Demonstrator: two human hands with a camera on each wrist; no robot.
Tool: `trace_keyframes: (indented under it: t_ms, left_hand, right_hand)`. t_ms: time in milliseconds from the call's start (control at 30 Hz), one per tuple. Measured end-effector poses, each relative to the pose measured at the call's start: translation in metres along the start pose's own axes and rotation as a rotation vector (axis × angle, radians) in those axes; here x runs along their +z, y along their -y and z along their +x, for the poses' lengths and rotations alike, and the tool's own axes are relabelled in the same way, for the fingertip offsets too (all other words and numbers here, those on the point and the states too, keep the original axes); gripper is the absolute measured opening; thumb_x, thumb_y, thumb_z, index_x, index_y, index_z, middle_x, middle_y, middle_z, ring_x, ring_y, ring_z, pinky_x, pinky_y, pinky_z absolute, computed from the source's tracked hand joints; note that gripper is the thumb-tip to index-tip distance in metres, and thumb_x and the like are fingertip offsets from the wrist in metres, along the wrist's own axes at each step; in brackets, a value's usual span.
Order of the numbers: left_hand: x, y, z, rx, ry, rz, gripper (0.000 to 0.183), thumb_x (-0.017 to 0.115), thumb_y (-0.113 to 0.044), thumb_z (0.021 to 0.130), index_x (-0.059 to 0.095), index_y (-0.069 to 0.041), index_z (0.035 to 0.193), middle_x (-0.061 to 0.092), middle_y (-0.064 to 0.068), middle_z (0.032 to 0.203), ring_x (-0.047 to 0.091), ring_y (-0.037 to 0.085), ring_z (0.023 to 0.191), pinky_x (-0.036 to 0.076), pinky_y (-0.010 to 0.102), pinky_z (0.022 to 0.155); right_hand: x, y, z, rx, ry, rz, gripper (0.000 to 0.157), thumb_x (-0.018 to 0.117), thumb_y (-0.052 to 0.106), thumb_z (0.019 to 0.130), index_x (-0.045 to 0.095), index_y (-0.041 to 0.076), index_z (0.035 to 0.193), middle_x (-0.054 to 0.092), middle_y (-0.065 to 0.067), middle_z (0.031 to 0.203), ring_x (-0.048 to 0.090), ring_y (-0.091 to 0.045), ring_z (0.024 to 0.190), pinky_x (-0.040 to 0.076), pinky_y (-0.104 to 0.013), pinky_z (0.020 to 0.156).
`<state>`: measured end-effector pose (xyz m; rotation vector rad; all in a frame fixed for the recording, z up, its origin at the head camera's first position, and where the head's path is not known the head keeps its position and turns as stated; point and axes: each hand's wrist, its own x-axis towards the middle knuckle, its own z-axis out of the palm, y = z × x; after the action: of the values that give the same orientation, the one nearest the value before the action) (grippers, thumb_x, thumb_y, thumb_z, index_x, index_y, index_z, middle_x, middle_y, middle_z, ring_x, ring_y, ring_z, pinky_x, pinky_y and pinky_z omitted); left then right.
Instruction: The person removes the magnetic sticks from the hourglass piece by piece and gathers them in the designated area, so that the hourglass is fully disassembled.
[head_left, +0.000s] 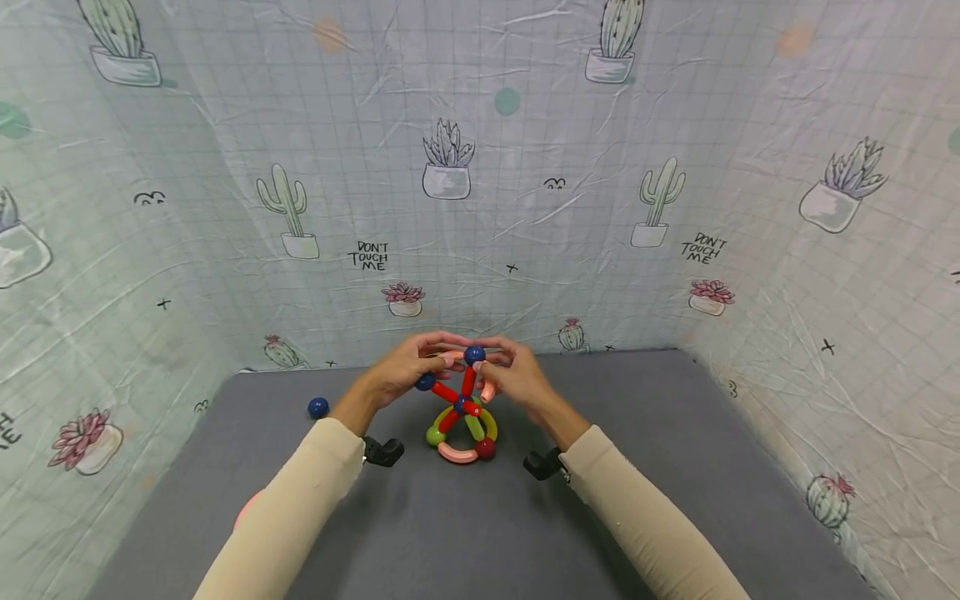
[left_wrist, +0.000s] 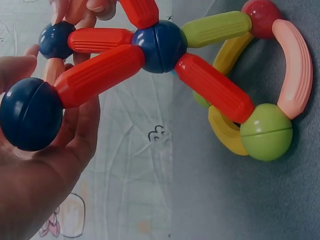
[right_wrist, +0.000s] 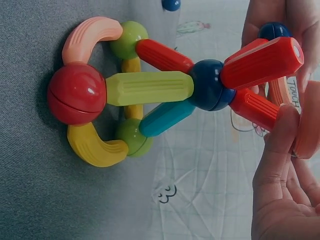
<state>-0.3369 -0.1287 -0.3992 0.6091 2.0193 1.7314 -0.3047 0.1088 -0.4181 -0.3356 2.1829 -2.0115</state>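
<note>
A magnetic ball-and-stick model stands on the table, its ring of curved sticks and balls beneath a central blue ball [right_wrist: 207, 85]. Red sticks [left_wrist: 100, 75] fan out from that ball; two end in an upper blue ball [head_left: 475, 355] and a left blue ball [left_wrist: 32, 114], while another has a bare tip. My left hand [head_left: 405, 368] holds a pink curved stick [left_wrist: 54, 70] between those two outer balls, its palm partly hidden behind them. From the other side my right hand [head_left: 522, 382] pinches a second pink curved stick [right_wrist: 311, 122] at the upper ball.
A loose blue ball [head_left: 318, 407] lies on the grey table [head_left: 450, 533] left of the model. Beside the left sleeve a pink edge [head_left: 247, 508] shows, mostly hidden. A cactus-print cloth [head_left: 510, 233] hangs behind and at both sides.
</note>
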Motion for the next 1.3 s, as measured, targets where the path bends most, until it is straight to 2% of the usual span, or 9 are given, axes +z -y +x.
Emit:
trace_keyframes:
  t_ms: [133, 267, 467, 633, 833, 933, 1067, 1267, 1300]
  left_hand:
    - [0.002, 0.002, 0.002, -0.001, -0.013, -0.025, 0.040, 0.053, -0.001, 0.108, 0.060, -0.007, 0.147, 0.058, 0.017, 0.151, 0.069, 0.031, 0.128, 0.050, 0.056, 0.114]
    - [0.004, 0.004, 0.003, -0.012, -0.029, -0.056, 0.043, 0.052, 0.005, 0.106, 0.062, -0.007, 0.145, 0.058, 0.017, 0.152, 0.070, 0.028, 0.125, 0.051, 0.053, 0.113]
    - [0.006, 0.004, 0.003, -0.022, -0.053, -0.059, 0.041, 0.053, 0.003, 0.107, 0.064, -0.008, 0.144, 0.061, 0.015, 0.150, 0.071, 0.028, 0.124, 0.055, 0.047, 0.109]
    - [0.007, 0.004, 0.004, -0.023, -0.056, -0.057, 0.040, 0.053, 0.002, 0.107, 0.066, -0.009, 0.143, 0.063, 0.013, 0.149, 0.071, 0.026, 0.123, 0.054, 0.048, 0.110]
    - [0.009, 0.004, 0.003, -0.024, -0.059, -0.062, 0.041, 0.052, 0.004, 0.106, 0.067, -0.009, 0.142, 0.061, 0.012, 0.151, 0.071, 0.025, 0.119, 0.051, 0.054, 0.113]
    - [0.010, 0.004, 0.003, -0.027, -0.061, -0.062, 0.043, 0.051, 0.006, 0.104, 0.067, -0.009, 0.142, 0.060, 0.012, 0.152, 0.071, 0.025, 0.118, 0.049, 0.057, 0.114]
    - [0.010, 0.003, 0.003, -0.023, -0.063, -0.066, 0.044, 0.050, 0.006, 0.104, 0.067, -0.009, 0.142, 0.060, 0.013, 0.151, 0.071, 0.025, 0.118, 0.046, 0.060, 0.116]
    - [0.011, 0.003, 0.002, -0.015, -0.071, -0.062, 0.043, 0.049, 0.006, 0.106, 0.067, -0.008, 0.142, 0.061, 0.013, 0.151, 0.071, 0.025, 0.120, 0.054, 0.050, 0.110]
    - [0.011, 0.003, 0.002, -0.013, -0.069, -0.062, 0.043, 0.048, 0.007, 0.106, 0.067, -0.008, 0.142, 0.062, 0.013, 0.151, 0.071, 0.026, 0.120, 0.054, 0.050, 0.110]
  right_hand:
    - [-0.001, 0.000, -0.001, 0.003, -0.004, -0.001, 0.042, 0.069, 0.013, 0.103, 0.062, 0.015, 0.144, 0.073, -0.020, 0.132, 0.075, -0.017, 0.075, 0.064, -0.035, 0.068]
    - [-0.001, -0.001, -0.002, 0.016, -0.014, 0.001, 0.041, 0.070, 0.015, 0.103, 0.063, 0.015, 0.143, 0.073, -0.019, 0.132, 0.076, -0.018, 0.078, 0.063, -0.034, 0.070]
    - [-0.002, -0.006, -0.002, 0.042, -0.035, -0.017, 0.040, 0.072, 0.021, 0.103, 0.064, 0.018, 0.142, 0.074, -0.016, 0.132, 0.075, -0.020, 0.081, 0.064, -0.035, 0.077]
    - [-0.002, -0.008, -0.006, 0.043, -0.048, -0.028, 0.043, 0.072, 0.028, 0.103, 0.062, 0.017, 0.144, 0.074, -0.016, 0.132, 0.073, -0.018, 0.076, 0.064, -0.037, 0.081]
    - [-0.001, -0.009, -0.019, 0.052, -0.068, -0.031, 0.045, 0.073, 0.036, 0.102, 0.063, 0.016, 0.142, 0.078, -0.013, 0.120, 0.077, -0.021, 0.080, 0.064, -0.047, 0.086]
    - [0.000, -0.013, -0.030, 0.058, -0.064, -0.028, 0.048, 0.073, 0.040, 0.101, 0.062, 0.015, 0.141, 0.079, -0.015, 0.114, 0.079, -0.030, 0.086, 0.065, -0.046, 0.084]
    - [0.002, -0.020, -0.045, 0.066, -0.029, -0.033, 0.053, 0.077, 0.042, 0.098, 0.061, 0.015, 0.141, 0.077, -0.016, 0.113, 0.077, -0.042, 0.097, 0.065, -0.046, 0.083]
    - [0.012, -0.030, -0.055, 0.061, 0.024, -0.040, 0.052, 0.083, 0.033, 0.094, 0.064, 0.005, 0.133, 0.075, -0.015, 0.108, 0.077, -0.043, 0.097, 0.063, -0.057, 0.087]
    - [0.014, -0.032, -0.056, 0.058, 0.025, -0.045, 0.050, 0.084, 0.031, 0.094, 0.065, 0.004, 0.132, 0.074, -0.015, 0.107, 0.076, -0.042, 0.097, 0.063, -0.055, 0.086]
